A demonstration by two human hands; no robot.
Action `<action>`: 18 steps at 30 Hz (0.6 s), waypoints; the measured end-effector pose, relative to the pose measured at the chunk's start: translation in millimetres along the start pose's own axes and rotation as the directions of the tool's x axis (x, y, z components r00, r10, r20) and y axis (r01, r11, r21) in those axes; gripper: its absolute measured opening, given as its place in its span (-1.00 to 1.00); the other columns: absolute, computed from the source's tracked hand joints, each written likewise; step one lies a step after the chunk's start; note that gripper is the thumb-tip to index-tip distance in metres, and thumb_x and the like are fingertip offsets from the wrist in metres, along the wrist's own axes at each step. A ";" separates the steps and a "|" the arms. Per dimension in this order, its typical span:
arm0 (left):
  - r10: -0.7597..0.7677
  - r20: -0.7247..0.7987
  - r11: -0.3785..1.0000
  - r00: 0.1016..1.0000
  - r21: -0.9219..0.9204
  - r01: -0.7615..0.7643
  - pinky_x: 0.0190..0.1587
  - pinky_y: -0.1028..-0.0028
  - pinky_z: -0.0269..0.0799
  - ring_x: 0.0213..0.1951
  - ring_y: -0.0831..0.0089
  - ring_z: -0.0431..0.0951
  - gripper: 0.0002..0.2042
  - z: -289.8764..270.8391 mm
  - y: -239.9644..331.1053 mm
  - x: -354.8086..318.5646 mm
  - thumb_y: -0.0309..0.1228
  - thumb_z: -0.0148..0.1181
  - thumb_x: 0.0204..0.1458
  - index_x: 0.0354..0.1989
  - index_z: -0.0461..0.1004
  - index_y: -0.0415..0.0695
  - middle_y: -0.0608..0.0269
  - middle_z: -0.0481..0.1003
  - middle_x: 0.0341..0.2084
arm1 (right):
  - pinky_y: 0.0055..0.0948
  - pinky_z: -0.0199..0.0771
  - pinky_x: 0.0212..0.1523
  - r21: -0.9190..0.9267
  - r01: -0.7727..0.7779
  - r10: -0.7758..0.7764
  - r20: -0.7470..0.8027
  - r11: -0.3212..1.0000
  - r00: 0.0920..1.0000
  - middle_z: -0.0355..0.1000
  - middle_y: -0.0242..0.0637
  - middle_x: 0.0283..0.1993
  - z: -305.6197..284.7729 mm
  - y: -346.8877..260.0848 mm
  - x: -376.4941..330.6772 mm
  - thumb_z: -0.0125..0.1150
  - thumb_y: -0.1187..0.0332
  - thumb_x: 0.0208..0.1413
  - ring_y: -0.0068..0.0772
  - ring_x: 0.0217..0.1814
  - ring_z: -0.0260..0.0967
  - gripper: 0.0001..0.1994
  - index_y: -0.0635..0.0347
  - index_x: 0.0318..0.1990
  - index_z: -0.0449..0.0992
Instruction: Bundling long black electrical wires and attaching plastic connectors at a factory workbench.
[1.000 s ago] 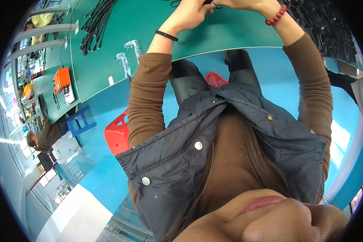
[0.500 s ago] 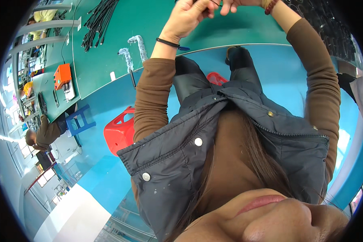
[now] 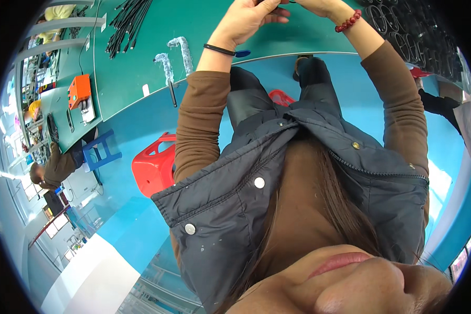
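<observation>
Both hands meet at the top rim of the view over the green table. The left hand has its fingers curled inward and the right hand is cut off by the picture's edge. Whatever small dark thing they pinch between them is mostly out of sight, so I cannot tell how firmly either hand grips.

Nearest the camera, below the table's front edge, is the person's dark padded vest over brown sleeves. Closer to the table, the left wrist carries a thin black band and the right wrist a red bead bracelet.

On the floor before the table's front edge stand a red plastic stool and, further left, a blue stool.

On the table, just left of the left hand, lie two clear wrapped bundles. Beyond them, toward the table's far left, is a heap of black cables. An orange box sits at the table's left end. Right of the hands lie rows of black ring-shaped parts.
</observation>
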State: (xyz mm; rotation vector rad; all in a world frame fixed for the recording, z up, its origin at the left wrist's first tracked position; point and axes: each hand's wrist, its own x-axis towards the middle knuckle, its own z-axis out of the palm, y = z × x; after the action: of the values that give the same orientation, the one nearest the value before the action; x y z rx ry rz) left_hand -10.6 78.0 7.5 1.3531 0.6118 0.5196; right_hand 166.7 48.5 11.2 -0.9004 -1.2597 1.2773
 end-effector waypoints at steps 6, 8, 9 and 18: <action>0.020 0.366 0.923 0.930 -0.363 0.123 -0.22 0.45 0.58 -0.32 0.31 0.59 -0.75 83.6 -3.6 38.5 -0.35 0.00 0.25 -0.02 0.35 -0.26 0.13 0.47 -0.18 | -0.69 0.30 -0.40 0.178 -0.035 0.062 -0.148 0.983 0.987 0.40 -0.31 -0.36 -40.0 -66.6 -90.7 0.09 0.26 0.22 -0.60 -0.41 0.23 -0.77 0.29 -0.28 0.46; -0.002 0.327 0.929 0.945 -0.350 0.123 -0.24 0.46 0.58 -0.32 0.31 0.59 -0.75 73.2 -4.2 42.6 -0.35 0.00 0.25 -0.03 0.35 -0.26 0.13 0.47 -0.19 | -0.69 0.28 -0.41 0.171 -0.093 0.132 -0.234 0.981 0.963 0.39 -0.32 -0.38 -36.3 -68.0 -86.2 0.09 0.25 0.22 -0.60 -0.43 0.21 -0.76 0.29 -0.30 0.46; -0.021 0.287 0.934 0.958 -0.335 0.121 -0.25 0.46 0.58 -0.32 0.30 0.59 -0.75 66.2 -4.0 44.4 -0.35 0.01 0.24 -0.03 0.36 -0.26 0.13 0.47 -0.20 | -0.69 0.27 -0.43 0.165 -0.150 0.197 -0.318 0.975 0.927 0.38 -0.33 -0.40 -33.5 -68.1 -82.6 0.08 0.25 0.22 -0.61 -0.45 0.20 -0.76 0.28 -0.32 0.46; -0.084 0.112 0.959 0.990 -0.261 0.111 -0.34 0.49 0.58 -0.35 0.29 0.60 -0.78 72.3 -10.5 46.7 -0.35 0.04 0.23 -0.08 0.38 -0.25 0.15 0.48 -0.29 | -0.66 0.17 -0.53 -0.017 -0.204 0.170 -0.486 0.979 0.857 0.32 -0.35 -0.54 -34.5 -47.8 -75.1 0.08 0.21 0.22 -0.60 -0.56 0.11 -0.68 0.29 -0.46 0.44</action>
State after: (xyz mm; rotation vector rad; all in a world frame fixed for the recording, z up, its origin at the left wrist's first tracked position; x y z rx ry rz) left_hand 72.6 54.6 0.0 1.0805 0.5043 0.4343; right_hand 219.0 -25.9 40.3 -1.3245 -0.8339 1.0662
